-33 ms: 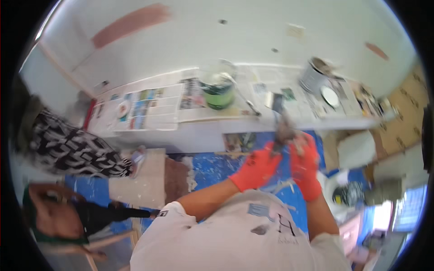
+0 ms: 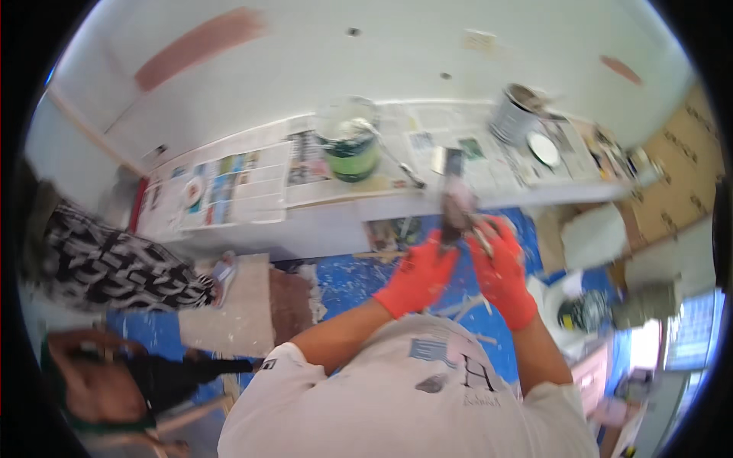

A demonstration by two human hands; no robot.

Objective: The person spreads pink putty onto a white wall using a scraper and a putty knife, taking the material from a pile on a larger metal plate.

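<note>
Bright daylight, perhaps from the right; motion blur, fisheye-bent edges.

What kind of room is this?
Probably a room being painted: an open green paint can stands on a newspaper-covered ledge, and a paint-splattered blue floor sheet lies below.

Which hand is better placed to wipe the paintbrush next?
Probably the right hand: it lies against the blurred paintbrush near its head, while the left hand grips lower on it.
</note>
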